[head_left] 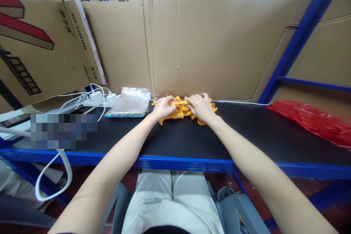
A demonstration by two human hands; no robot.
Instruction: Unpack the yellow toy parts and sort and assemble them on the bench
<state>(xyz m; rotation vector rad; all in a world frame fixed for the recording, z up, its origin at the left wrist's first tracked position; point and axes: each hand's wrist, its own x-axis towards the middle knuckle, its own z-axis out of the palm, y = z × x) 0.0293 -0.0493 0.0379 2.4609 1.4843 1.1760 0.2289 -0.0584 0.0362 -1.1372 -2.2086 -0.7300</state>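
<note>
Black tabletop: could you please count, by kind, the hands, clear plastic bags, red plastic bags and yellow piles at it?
Hands: 2 (left hand, right hand)
Clear plastic bag: 1
Red plastic bag: 1
Yellow pile: 1 (pieces overlap too much to count)
Total: 5

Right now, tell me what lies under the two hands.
A pile of yellow pieces on the black tabletop. Parts show between and around the left hand and right hand; whatever their fingers and palms cover cannot be seen.
</note>
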